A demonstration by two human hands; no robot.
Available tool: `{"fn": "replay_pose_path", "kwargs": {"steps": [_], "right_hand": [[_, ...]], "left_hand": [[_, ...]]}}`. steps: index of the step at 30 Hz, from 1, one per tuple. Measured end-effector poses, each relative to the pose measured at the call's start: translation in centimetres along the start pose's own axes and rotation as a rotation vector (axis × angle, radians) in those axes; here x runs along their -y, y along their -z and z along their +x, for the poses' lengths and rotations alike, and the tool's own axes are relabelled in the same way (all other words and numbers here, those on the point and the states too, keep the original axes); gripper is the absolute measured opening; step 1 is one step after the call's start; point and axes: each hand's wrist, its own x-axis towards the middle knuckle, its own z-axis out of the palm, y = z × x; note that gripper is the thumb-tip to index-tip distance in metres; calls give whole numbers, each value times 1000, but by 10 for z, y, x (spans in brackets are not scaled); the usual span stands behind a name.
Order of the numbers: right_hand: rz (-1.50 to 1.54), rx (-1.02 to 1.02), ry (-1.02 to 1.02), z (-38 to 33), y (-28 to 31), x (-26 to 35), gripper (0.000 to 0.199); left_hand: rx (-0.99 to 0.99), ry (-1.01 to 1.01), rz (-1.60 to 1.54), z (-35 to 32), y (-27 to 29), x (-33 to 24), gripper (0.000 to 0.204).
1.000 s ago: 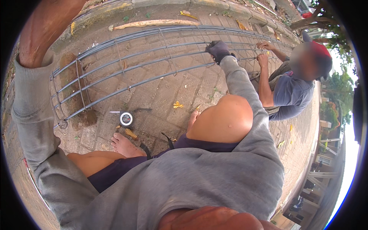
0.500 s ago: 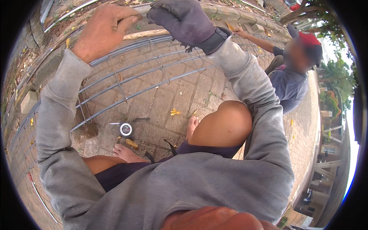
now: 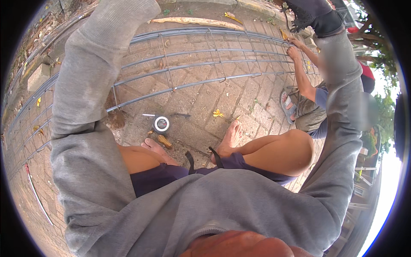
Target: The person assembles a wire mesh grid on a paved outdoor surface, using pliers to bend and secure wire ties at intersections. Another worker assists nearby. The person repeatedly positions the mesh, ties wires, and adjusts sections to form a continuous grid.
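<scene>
Only the wrist end of my left sleeve (image 3: 122, 10) reaches the top edge; the hand itself lies beyond the picture. My right hand (image 3: 311, 9), in a dark purple-grey work glove, is raised at the upper right. Its fingers are cut off by the top edge, so whatever they do is hidden. Below and between my arms stretches a long cage of steel reinforcing bars (image 3: 195, 85) tied with thin cross wires. On the paving before my bare feet rests a round black tape measure (image 3: 161, 124) with a white face, apart from both hands.
At right, a co-worker crouches, both hands (image 3: 293, 52) at the cage's far end, one sandalled foot (image 3: 287, 107) showing. A wooden strip (image 3: 197, 21) lies beyond the bars. A pale block (image 3: 38, 77) stands at left, and a thin red-and-white rod (image 3: 37, 197) lies lower left.
My hands, close together before, have spread apart and upward; the left has left the picture and the right moved right. The co-worker's second hand now shows at the bars.
</scene>
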Motion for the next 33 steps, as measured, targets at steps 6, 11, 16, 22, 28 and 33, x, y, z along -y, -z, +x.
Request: {"fn": "replay_pose_path", "kwargs": {"steps": [6, 11, 16, 22, 28, 33], "right_hand": [[369, 319, -119, 0, -21, -16, 31], [221, 73, 74, 9, -73, -89, 28], [268, 70, -224, -7, -45, -198, 30], [-75, 221, -556, -34, -83, -301, 21], [-65, 263, -268, -4, -186, -323, 26], [492, 253, -460, 22, -221, -332, 22]], "left_hand": [[300, 34, 56, -36, -17, -3, 13], [506, 136, 10, -50, -23, 9, 23], [131, 326, -322, -69, -23, 36, 41], [431, 674, -236, -83, -115, 31, 37], [739, 1040, -311, -94, -220, 9, 40], [911, 1082, -237, -98, -280, 6, 58]]}}
